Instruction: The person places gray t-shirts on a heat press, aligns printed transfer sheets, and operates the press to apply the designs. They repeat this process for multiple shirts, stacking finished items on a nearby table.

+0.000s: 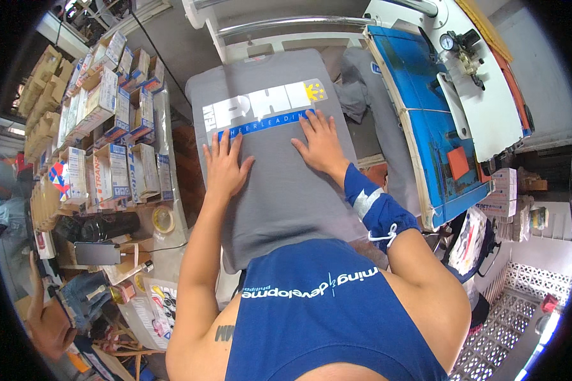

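A grey shirt (273,184) lies stretched flat in front of me, over what looks like a board. Across its upper part sits a printed design (260,106) with large white letters, a yellow sun shape and a blue strip; a faint clear film edge seems to border it. My left hand (227,168) rests flat with fingers spread, its fingertips at the left end of the blue strip. My right hand (321,145) also lies flat and spread, fingertips on the strip's right end. Neither hand holds anything. A blue band with a white cord wraps my right forearm.
A machine with a blue padded plate (419,120), white frame and pressure gauge (447,42) stands close on the right. Another grey garment (388,127) hangs beside it. Stacked small cardboard boxes (102,120), a tape roll (163,220) and a phone (97,254) occupy the left.
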`<state>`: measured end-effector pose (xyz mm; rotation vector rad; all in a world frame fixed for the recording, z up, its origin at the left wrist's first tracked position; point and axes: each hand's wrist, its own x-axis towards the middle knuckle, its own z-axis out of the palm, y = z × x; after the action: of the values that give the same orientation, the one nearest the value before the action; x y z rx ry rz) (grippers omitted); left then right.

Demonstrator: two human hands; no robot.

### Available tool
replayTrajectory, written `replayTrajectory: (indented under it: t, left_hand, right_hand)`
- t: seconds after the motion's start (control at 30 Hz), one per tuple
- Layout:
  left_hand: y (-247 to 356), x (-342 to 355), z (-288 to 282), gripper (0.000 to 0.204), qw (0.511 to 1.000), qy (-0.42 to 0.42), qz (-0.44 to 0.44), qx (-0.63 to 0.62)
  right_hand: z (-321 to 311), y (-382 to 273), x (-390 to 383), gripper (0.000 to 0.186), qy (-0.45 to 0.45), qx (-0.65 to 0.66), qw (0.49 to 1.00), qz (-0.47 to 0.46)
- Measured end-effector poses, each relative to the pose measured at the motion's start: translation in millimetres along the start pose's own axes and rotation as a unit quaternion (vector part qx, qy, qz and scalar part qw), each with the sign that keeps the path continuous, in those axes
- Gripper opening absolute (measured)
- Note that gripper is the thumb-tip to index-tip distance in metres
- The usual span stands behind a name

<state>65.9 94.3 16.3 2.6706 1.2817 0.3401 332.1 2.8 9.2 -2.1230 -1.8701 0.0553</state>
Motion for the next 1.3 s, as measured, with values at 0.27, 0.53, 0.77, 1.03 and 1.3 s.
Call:
replayTrajectory:
  t: [0.27,0.53,0.77,1.03,1.3]
  left_hand:
    - [5,2,4,0.068,0.995,0.055,-0.074,0.045]
    - [3,3,7,0.066,0.994,0.08,-0.077,0.018]
    - [-4,32,10,0.049,0.989,0.14,-0.029,-0.048]
    - [-5,180,41,0.031,0.986,0.152,0.057,-0.032]
    - [-40,243,44,0.02,0.996,0.029,0.032,-0.074]
  right_hand:
    - [7,3,3,0.056,0.087,0.02,0.996,0.004]
    - [7,1,3,0.049,0.112,0.015,0.994,-0.003]
    - [5,3,34,0.039,0.144,0.068,0.986,-0.04]
    - [35,-16,172,0.039,0.111,-0.008,0.987,-0.113]
    - [54,12,226,0.027,0.044,-0.022,0.994,-0.102]
